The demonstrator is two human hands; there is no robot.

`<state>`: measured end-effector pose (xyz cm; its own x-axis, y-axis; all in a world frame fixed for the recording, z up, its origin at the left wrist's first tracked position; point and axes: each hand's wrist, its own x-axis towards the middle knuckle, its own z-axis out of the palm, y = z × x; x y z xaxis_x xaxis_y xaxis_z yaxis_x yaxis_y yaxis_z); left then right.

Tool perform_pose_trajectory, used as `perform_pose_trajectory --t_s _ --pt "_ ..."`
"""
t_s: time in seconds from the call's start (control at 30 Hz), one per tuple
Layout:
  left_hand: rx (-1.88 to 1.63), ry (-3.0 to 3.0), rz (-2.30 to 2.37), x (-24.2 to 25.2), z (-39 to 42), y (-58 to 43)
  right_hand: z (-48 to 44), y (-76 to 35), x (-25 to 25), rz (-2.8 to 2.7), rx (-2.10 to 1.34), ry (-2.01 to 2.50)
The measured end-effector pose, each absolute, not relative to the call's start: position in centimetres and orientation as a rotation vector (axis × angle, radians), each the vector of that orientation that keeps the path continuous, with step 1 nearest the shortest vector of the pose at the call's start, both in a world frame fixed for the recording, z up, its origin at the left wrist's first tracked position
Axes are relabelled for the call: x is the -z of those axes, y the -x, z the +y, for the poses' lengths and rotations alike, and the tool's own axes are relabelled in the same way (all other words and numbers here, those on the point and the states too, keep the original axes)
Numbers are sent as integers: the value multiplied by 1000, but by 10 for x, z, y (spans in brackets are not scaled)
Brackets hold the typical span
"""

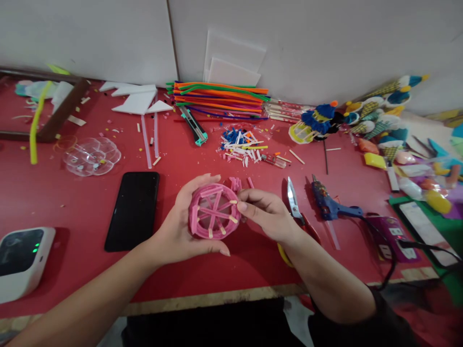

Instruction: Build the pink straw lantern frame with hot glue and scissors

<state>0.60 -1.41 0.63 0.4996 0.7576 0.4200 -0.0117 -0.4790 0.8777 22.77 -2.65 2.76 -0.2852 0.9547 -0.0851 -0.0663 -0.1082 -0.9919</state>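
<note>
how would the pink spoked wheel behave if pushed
The pink spoked wheel is probably light, given its thin spokes and open gaps. Its fuzzy-looking rim probably wouldn't slip easily. Stood on edge, its round outline might let it roll.

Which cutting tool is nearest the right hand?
The silver-bladed scissors, lying close beside the right hand; the teal-and-black box cutter lies farther away, next to the colourful pipe cleaners.

The left hand (pixel 183 219) cups a pink wheel (pixel 216 211) over the red table (pixel 249 270); the right hand (pixel 269 214) pinches its right edge. A phone (pixel 132 211) lies left, scissors (pixel 293 201) and a glue gun (pixel 331 201) right. Scraps (pixel 243 143), a cutter (pixel 194 126) and pipe cleaners (pixel 220 100) lie on the far side.
</note>
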Motion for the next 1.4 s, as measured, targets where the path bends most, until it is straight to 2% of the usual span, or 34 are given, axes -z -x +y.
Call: perform_pose_trajectory --t_s 0.2,0.57,0.67,0.83,0.93,1.03,1.13,1.27,1.4 --pt "-1239 -1921 649 -8 -14 -8 -26 -226 -28 -1328 -1493 1066" --pt "-1200 -1821 711 -13 -12 -7 -24 -226 -28 -1365 -1416 1073" --pt "-1252 -1660 795 -13 -8 -8 -24 -234 -37 -1383 -1175 1200" --pt "-1289 -1006 876 -7 1 -5 -41 -287 -65 -1367 -359 1596" --pt "-1275 -788 871 -5 5 -2 -56 -338 -62 -1294 22 1884" --pt "-1301 -737 841 -4 6 -3 -69 -389 -37 -1673 150 2238" --pt "-1281 -841 830 -1 6 -7 -81 -424 -6 -1884 112 2266" --pt "-1304 -1130 866 9 6 -7 -87 -440 16 -1845 118 2246" --pt "-1316 -1245 781 11 3 -3 -78 -434 11 -1600 295 2130"
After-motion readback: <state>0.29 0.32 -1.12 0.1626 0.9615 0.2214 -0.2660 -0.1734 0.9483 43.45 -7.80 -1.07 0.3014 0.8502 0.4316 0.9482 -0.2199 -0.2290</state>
